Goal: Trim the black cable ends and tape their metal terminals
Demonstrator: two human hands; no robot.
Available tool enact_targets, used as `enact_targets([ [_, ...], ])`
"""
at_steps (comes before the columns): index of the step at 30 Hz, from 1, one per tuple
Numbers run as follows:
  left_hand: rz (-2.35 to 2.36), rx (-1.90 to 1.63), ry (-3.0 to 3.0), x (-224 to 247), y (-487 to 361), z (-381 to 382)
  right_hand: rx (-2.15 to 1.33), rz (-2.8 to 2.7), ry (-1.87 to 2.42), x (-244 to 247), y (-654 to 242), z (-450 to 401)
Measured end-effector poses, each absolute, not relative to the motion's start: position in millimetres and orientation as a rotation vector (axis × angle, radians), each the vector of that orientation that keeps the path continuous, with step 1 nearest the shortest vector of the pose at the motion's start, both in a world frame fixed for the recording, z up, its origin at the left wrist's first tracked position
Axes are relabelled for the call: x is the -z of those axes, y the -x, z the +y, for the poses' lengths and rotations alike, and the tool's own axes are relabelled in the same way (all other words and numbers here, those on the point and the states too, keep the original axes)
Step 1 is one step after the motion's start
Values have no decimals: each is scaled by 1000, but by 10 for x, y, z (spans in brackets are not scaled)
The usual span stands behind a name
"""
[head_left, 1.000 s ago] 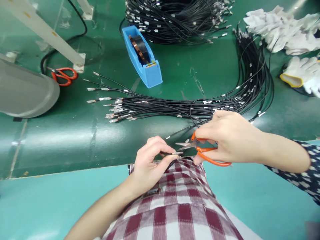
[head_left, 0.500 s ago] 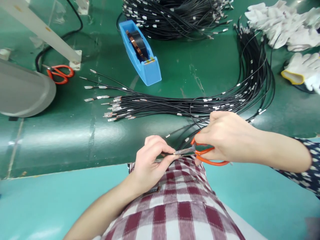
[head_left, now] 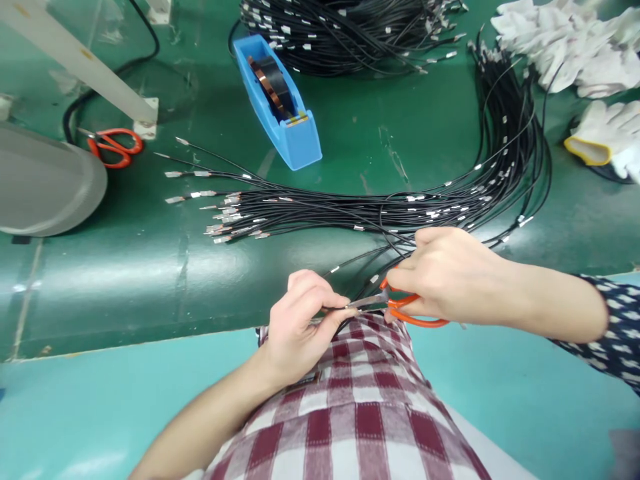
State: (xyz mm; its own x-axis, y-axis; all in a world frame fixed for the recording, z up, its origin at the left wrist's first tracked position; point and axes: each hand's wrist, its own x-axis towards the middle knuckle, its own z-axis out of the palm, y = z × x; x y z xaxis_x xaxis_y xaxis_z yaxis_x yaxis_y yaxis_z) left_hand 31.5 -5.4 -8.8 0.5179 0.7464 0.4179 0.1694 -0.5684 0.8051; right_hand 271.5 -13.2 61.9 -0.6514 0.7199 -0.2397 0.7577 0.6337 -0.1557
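Near the table's front edge, my left hand pinches the end of a black cable between thumb and forefinger. My right hand is wrapped round the handles of orange-handled scissors, whose blades point left and reach the cable end at my left fingertips. Beyond both hands, a long bundle of black cables with white labels lies across the table and curves away at the right. A few labelled cables run from the bundle down towards my hands.
A blue tape dispenser stands behind the bundle, before a large cable coil. At the left are a second pair of orange scissors, a grey cylinder and a white post. White gloves lie back right.
My right hand and the scissors have shifted slightly left, towards my left fingertips. The pinch of my left hand looks unchanged.
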Motion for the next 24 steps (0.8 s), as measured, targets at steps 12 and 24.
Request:
enact_targets([
  [12,732,-957,-2045,43,-303,-15,437,2686,-1224,-699,-2709,-83],
  [24,721,-1040,-2055,85,-320,-48,354,2728,-1134,-662,-2695,-117],
])
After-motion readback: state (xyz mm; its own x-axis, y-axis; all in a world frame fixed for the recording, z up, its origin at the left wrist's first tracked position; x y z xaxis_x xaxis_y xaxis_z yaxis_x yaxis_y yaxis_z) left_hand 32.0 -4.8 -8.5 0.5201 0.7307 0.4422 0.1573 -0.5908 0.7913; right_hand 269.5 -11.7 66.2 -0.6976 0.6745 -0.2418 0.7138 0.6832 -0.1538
